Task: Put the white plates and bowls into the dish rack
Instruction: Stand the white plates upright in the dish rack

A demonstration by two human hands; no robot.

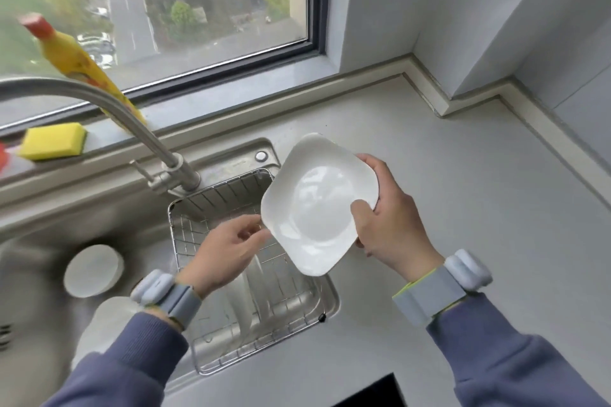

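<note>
One sink (39, 277) takes up the left of the view, with a wire dish rack (231, 334) set into its right-hand part, beside the counter (463, 208). At least one white plate (246, 291) already stands on edge in the rack, partly hidden by the left forearm. A round white bowl (93, 270) lies in the sink basin, well apart from the rack; a second white piece below it is too blurred to name.

The square plate (315, 205) is held above the rack's far right corner, tilted, its face toward the camera. The right hand (390, 215) grips its right edge, thumb on the face and fingers behind. The left hand (228, 248) is loosely curled with its fingertips (261, 225) at the plate's left rim; whether they pinch it cannot be told.

Judgement: the plate is stiff, glazed, probably slick if wet, moderately heavy and liable to chip against wire or steel. A hold on two opposite edges, thumbs on the face, looks soundest for lowering it upright into a slot.
</note>
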